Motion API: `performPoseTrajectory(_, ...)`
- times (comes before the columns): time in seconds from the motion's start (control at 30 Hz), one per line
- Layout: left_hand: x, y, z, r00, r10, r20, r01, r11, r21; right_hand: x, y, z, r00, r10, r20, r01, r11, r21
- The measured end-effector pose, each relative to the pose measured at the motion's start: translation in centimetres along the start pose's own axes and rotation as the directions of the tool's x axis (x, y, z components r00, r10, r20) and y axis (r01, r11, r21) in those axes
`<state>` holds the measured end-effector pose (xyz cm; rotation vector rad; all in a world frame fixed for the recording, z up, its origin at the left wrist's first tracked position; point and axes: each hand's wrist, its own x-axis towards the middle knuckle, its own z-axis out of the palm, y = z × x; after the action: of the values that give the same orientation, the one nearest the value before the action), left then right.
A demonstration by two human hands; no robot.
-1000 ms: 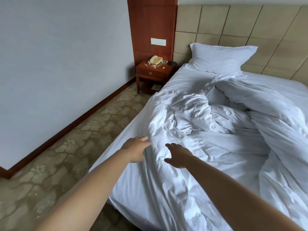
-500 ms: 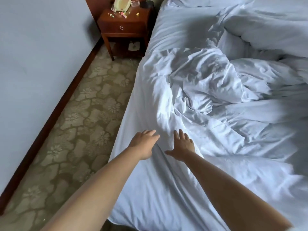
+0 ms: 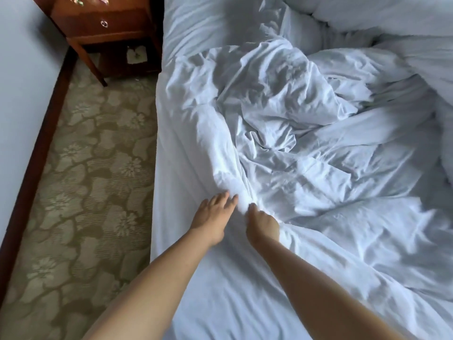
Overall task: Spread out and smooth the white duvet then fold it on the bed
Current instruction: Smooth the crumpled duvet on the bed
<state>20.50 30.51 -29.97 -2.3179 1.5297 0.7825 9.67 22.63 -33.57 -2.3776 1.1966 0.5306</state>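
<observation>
The white duvet point(image 3: 294, 123) lies crumpled in thick folds across the bed point(image 3: 176, 30), bunched toward the middle and right. My left hand point(image 3: 212, 217) lies with straight fingers on the duvet's near left edge. Right beside it, my right hand point(image 3: 262, 227) has its fingers curled into a ridge of the duvet fabric and grips it. Both forearms reach in from the bottom of the view.
A wooden nightstand point(image 3: 103, 25) with a drawer stands at the top left, against the bed's side. Patterned carpet point(image 3: 93, 168) fills the strip between the bed and the wall point(image 3: 22, 82), which has a dark baseboard.
The view has tilted further down and closer to the bed. My right hand went from lying flat on the duvet to curling its fingers into a fold. My left hand stays beside it.
</observation>
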Motion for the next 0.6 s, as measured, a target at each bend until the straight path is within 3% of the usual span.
performPoseTrajectory(0.2,-3.8,1.2,-2.4,0.988,0.106,-0.113,-0.082,0.976,0.200,-8.3,-1.4,-2.7,0.999,0.015,-0.036,-0.015,1.000,0.003)
performPoseTrajectory(0.4,-11.1,2.9,-1.4,0.958,0.220,-0.183,-0.175,0.957,0.230,-18.8,1.3,-5.7,0.993,0.047,-0.109,-0.051,0.998,-0.030)
performPoseTrajectory(0.5,-14.5,4.9,-0.7,0.817,0.456,-0.354,-0.347,0.878,0.329,-24.5,3.4,-5.3,0.981,0.105,-0.165,-0.113,0.993,-0.040)
performPoseTrajectory(0.53,-15.9,5.7,-0.3,0.799,0.479,-0.364,-0.381,0.871,0.310,-26.1,4.0,-4.9,0.974,0.132,-0.183,-0.142,0.989,-0.043)
performPoseTrajectory(0.6,-19.0,7.2,1.2,0.848,0.463,-0.259,-0.396,0.877,0.272,-29.0,5.1,-3.9,0.963,0.175,-0.204,-0.194,0.978,-0.073)
